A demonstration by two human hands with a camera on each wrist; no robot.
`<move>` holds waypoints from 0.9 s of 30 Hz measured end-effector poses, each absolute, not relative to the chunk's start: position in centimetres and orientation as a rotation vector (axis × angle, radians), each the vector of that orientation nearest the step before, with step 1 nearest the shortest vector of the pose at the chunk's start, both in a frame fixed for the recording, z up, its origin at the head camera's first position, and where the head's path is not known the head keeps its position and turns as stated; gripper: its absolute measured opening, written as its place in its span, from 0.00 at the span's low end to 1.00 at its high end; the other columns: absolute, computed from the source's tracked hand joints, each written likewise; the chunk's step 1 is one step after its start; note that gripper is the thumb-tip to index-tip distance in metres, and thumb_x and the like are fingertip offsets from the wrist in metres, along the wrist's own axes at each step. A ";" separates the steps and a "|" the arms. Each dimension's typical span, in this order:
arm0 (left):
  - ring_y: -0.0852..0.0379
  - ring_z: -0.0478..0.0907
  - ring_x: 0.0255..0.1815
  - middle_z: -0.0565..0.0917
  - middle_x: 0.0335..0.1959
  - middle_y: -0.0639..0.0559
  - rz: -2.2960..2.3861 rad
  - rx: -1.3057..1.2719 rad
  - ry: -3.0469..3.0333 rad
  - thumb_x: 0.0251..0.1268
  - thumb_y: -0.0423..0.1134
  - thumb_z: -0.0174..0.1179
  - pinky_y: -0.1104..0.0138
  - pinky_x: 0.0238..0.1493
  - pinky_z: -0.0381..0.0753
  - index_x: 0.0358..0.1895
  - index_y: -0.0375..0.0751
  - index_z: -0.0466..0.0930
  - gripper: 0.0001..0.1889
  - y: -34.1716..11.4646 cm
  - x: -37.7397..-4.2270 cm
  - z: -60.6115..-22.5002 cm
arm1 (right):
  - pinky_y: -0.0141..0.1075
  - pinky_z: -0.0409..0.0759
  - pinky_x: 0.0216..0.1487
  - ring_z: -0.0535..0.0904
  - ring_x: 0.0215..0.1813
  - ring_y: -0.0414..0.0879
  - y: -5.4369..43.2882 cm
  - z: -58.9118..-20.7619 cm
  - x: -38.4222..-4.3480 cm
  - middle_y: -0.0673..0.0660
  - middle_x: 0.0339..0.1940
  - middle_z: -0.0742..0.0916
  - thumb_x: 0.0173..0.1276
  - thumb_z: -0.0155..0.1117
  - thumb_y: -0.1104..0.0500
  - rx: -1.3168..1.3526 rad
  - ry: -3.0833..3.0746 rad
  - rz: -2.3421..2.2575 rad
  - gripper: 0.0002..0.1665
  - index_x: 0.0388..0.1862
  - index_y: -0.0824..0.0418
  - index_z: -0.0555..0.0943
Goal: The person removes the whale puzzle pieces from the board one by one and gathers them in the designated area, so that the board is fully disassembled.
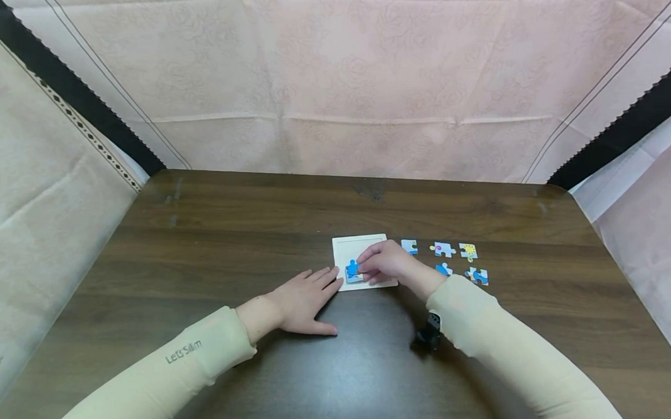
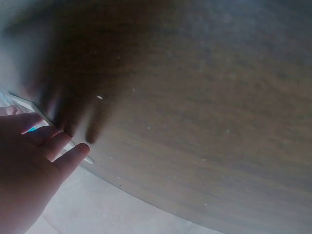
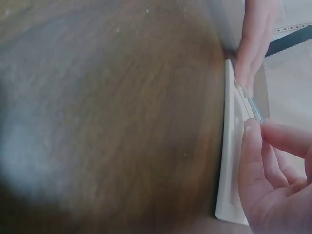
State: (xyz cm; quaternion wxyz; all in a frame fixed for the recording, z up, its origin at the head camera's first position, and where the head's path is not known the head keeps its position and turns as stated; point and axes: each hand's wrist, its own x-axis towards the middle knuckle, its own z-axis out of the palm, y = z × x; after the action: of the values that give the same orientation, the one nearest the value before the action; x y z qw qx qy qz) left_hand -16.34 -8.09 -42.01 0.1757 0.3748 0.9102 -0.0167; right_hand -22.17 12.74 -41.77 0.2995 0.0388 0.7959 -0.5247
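A white puzzle tray (image 1: 351,246) with a raised rim lies on the table. Over its lower left part, my right hand (image 1: 385,262) pinches a blue puzzle piece (image 1: 352,269) between thumb and forefinger. In the right wrist view that piece (image 3: 254,108) tilts up off the tray floor, its far end low near the left edge. My left hand (image 1: 305,298) lies spread, palm down, fingertips at the tray's left edge. The left wrist view has the same straight fingers (image 2: 73,158) along the tray rim.
Several loose puzzle pieces lie right of the tray, among them one with a yellow sun (image 1: 468,251), a pale blue one (image 1: 443,249) and a blue one (image 1: 478,276). The brown wooden table (image 1: 246,226) ends at pale cloth (image 1: 329,66) behind and at both sides.
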 end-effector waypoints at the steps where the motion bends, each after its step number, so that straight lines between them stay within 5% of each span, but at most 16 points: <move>1: 0.49 0.48 0.76 0.51 0.76 0.46 -0.046 1.060 2.577 0.57 0.70 0.49 0.51 0.72 0.55 0.73 0.44 0.52 0.47 -8.1 -16.3 -42.0 | 0.30 0.82 0.28 0.79 0.22 0.38 13.0 -41.8 -22.2 0.52 0.20 0.83 0.62 0.61 0.67 0.094 2.113 -1.397 0.14 0.46 0.72 0.79; 27: 0.49 0.49 0.76 0.51 0.76 0.45 -0.022 1.064 2.574 0.58 0.69 0.50 0.51 0.72 0.55 0.73 0.43 0.53 0.46 -8.1 -16.2 -41.7 | 0.31 0.83 0.36 0.82 0.29 0.41 19.4 -41.4 -21.3 0.53 0.27 0.85 0.66 0.60 0.64 0.074 2.061 -1.443 0.16 0.49 0.73 0.75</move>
State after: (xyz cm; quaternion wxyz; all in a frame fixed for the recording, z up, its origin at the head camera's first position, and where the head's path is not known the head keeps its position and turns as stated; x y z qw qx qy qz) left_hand -16.18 -8.05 -41.66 0.1772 0.3758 0.9095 -0.0077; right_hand -21.27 19.43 -41.43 0.3073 0.0279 0.7793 -0.5454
